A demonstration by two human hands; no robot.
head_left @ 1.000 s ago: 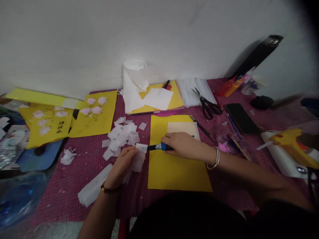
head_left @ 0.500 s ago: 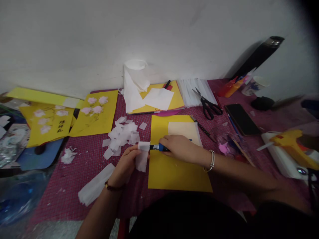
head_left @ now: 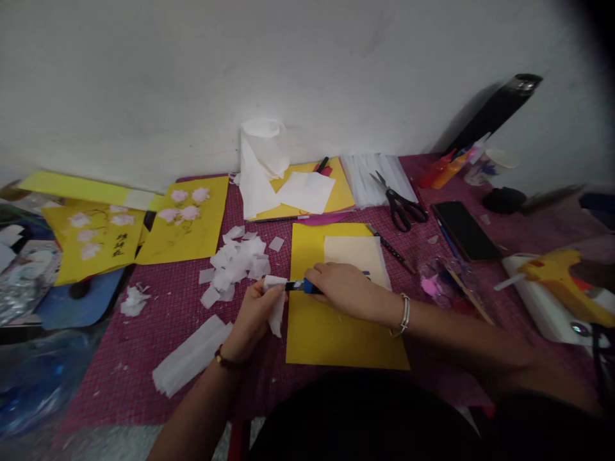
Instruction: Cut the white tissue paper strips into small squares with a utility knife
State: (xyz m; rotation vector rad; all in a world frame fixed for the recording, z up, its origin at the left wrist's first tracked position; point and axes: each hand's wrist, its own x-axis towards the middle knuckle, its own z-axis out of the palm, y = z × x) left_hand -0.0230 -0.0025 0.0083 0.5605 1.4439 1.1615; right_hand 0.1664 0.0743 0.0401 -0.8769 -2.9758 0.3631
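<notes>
My left hand point(head_left: 254, 315) is closed, pinching a strip of white tissue paper point(head_left: 276, 306) that hangs down from its fingers. My right hand point(head_left: 339, 288) is closed around a blue-handled cutting tool point(head_left: 302, 286), whose tip meets the top of the strip. Both hands work at the left edge of a yellow sheet point(head_left: 336, 326) that carries a cream card point(head_left: 354, 253). A heap of small white paper squares point(head_left: 237, 259) lies just left of my hands. A longer white strip point(head_left: 189, 355) rests near my left wrist.
Black scissors point(head_left: 401, 205), a dark phone point(head_left: 464, 229) and a yellow glue gun point(head_left: 562, 278) lie to the right. A tissue roll point(head_left: 262, 150) stands by the wall. Yellow sheets with pink flowers point(head_left: 185, 218) cover the left of the red cloth point(head_left: 144, 358).
My hands have drawn closer together. The tissue strip has shortened in my left hand, and the tool has shifted a little to the left.
</notes>
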